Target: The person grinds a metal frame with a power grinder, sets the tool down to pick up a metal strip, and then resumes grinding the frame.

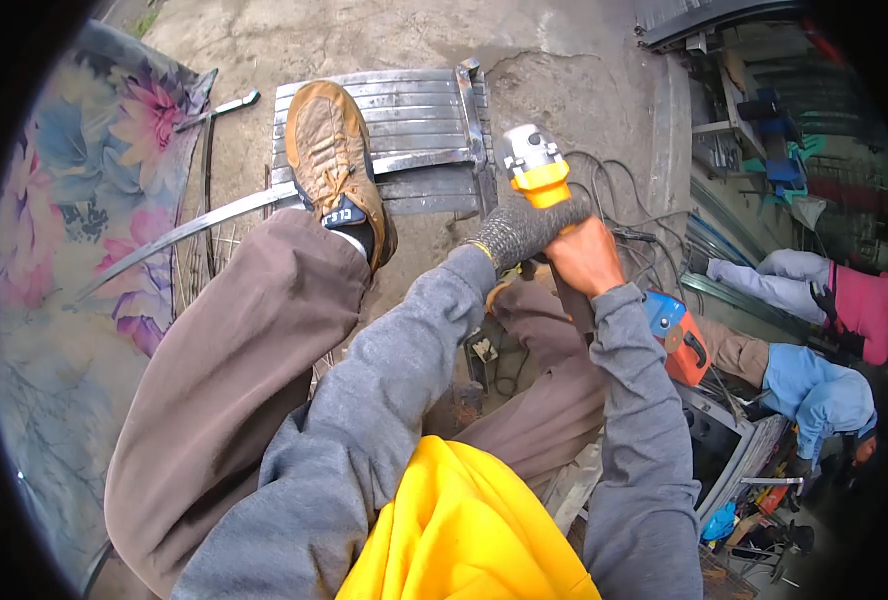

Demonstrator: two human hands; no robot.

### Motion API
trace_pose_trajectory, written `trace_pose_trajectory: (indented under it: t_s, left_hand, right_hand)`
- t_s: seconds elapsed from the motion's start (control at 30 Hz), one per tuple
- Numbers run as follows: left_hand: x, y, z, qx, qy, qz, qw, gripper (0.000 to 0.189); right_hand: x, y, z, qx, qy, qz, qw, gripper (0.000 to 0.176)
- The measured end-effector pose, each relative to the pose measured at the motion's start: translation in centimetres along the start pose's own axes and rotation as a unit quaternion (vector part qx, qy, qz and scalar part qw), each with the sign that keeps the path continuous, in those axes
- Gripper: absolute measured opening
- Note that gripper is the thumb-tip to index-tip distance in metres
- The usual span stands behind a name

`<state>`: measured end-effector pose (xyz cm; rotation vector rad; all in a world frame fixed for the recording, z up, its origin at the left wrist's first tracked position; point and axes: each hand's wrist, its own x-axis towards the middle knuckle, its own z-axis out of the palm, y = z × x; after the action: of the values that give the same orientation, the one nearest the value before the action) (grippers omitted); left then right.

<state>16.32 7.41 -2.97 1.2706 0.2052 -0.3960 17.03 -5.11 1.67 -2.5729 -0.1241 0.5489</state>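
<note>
My left hand (pixel 524 232), in a grey knit glove, is closed round the body of a yellow angle grinder (pixel 544 182) with a silver head. Bare and closed, my right hand (pixel 586 258) grips the grinder's lower end, just beside the glove. The tool's head points away from me, right of a slatted metal panel (pixel 419 120) on the ground. A brown shoe (pixel 326 145) stands on the panel, next to a long curved metal strip (pixel 204 222) that reaches left. The grinder's disc cannot be made out.
A floral cloth (pixel 94 200) hangs at the left. Black cables (pixel 614 180) lie on the concrete to the right, near a red and blue machine (pixel 676 338). Two people, one in pink (pixel 861 308) and one in blue (pixel 814 390), are at the far right beside metal bars.
</note>
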Motion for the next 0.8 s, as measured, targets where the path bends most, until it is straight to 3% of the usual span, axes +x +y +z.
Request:
trace_pose_trajectory:
  t_s: [0.03, 0.07, 0.1, 0.13, 0.2, 0.23, 0.27, 0.37, 0.43, 0.5, 0.57, 0.63, 0.8]
  left_hand:
    - [-1.4, 1.9, -1.0, 0.096, -0.071, -0.093, 0.988, 0.057]
    - [-1.2, 2.4, -2.2, 0.132, -0.146, -0.102, 0.975, 0.063]
    - [-1.5, 4.9, -3.7, 0.216, -0.193, -0.174, 0.941, 0.063]
    - [-2.6, 9.3, -4.7, 0.256, -0.216, -0.133, 0.933, 0.063]
    - [0.4, 12.1, -8.2, 0.404, -0.125, -0.110, 0.899, 0.058]
    - [1.1, 14.2, -10.3, 0.403, -0.058, -0.107, 0.907, 0.057]
    - [1.4, 17.1, -12.3, 0.468, -0.032, -0.075, 0.880, 0.055]
    - [1.1, 22.5, -20.2, 0.704, -0.004, -0.072, 0.707, 0.042]
    - [-1.5, 22.8, -25.4, 0.872, -0.156, -0.014, 0.464, 0.039]
    - [-5.2, 20.3, -27.5, 0.828, -0.160, -0.123, 0.524, 0.038]
    - [-8.0, 14.7, -31.5, 0.671, -0.090, -0.279, 0.681, 0.056]
    - [-10.1, 9.6, -31.0, 0.752, -0.085, -0.231, 0.611, 0.042]
    - [-9.5, 0.9, -33.7, 0.762, -0.036, -0.169, 0.625, 0.043]
  right_hand:
    - [-0.2, 1.0, 0.2, 0.008, 0.006, -0.003, 1.000, 0.044]
    - [-0.3, 2.1, 0.4, 0.024, 0.012, 0.007, 1.000, 0.048]
    - [-0.5, 2.7, 0.5, 0.040, 0.019, 0.019, 0.999, 0.053]
    - [-0.9, 2.1, -0.1, 0.066, -0.005, 0.086, 0.994, 0.050]
    - [-1.3, 2.9, 0.2, 0.114, 0.004, 0.081, 0.990, 0.046]
    - [-1.6, 3.4, 0.4, 0.150, 0.007, 0.077, 0.986, 0.043]
    - [-1.9, 3.8, 0.7, 0.158, 0.009, 0.076, 0.984, 0.043]
    - [-2.8, 4.3, 1.2, 0.295, 0.006, 0.053, 0.954, 0.030]
    - [-3.4, 4.4, 1.1, 0.306, -0.003, 0.039, 0.951, 0.030]
    - [-4.1, 4.0, 0.9, 0.328, 0.010, 0.033, 0.944, 0.031]
    - [-4.7, 3.6, 0.6, 0.347, 0.023, 0.029, 0.937, 0.034]
    - [-5.3, 3.1, 0.2, 0.369, -0.004, 0.050, 0.928, 0.034]
    - [-6.2, 1.7, -0.5, 0.367, -0.005, 0.049, 0.929, 0.035]
